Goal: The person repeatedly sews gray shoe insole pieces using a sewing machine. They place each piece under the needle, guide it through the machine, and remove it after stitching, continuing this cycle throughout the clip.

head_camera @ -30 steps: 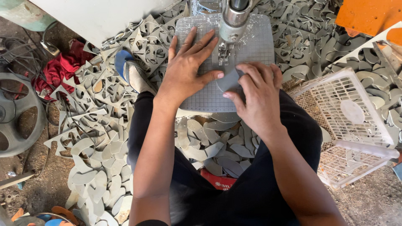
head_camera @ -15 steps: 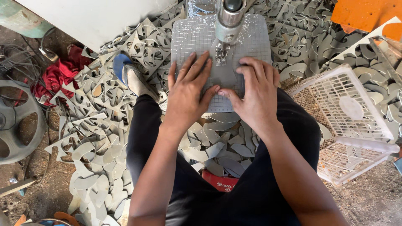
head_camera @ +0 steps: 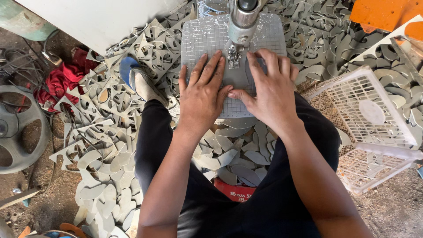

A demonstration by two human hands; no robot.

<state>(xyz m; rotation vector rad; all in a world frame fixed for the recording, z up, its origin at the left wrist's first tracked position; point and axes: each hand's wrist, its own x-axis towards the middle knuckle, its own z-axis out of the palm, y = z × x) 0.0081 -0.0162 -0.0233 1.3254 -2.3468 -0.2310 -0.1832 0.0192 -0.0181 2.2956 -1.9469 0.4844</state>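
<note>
**Head view: both hands flat on a grey sheet under a machine head**

Head camera looks straight down at your two bare hands, pressed side by side on a grey sheet (head_camera: 238,88) that lies on the gridded counter (head_camera: 198,39) of a small machine. Your left hand (head_camera: 203,94) rests palm down with fingers spread and pointing to 12 o'clock, fingertips just short of the metal machine head (head_camera: 240,22). Your right hand (head_camera: 269,90) lies at 3 o'clock of the left one, also flat and open, its fingers angled toward 11 o'clock and its thumb tip touching the left hand's thumb side. Neither hand is closed around anything; both simply press down on the sheet, which sits directly beneath the machine's needle-like foot (head_camera: 233,55), between your two sets of fingertips.

At 6 o'clock of the counter, between your dark-trousered knees, a heap of cut grey pieces (head_camera: 238,152) covers the floor, with a red box (head_camera: 233,191) partly showing beneath them. At 9 o'clock, leftover grey offcuts (head_camera: 105,114) with curved holes spread widely over the ground, and your foot in a blue sandal (head_camera: 139,79) rests among them. A white plastic basket (head_camera: 374,123) stands tilted at 3 o'clock, just beside your right forearm. Further out at 9 o'clock lie a red cloth (head_camera: 61,81) and a grey wheel (head_camera: 17,128). An orange panel (head_camera: 383,13) shows at 1 o'clock.
</note>
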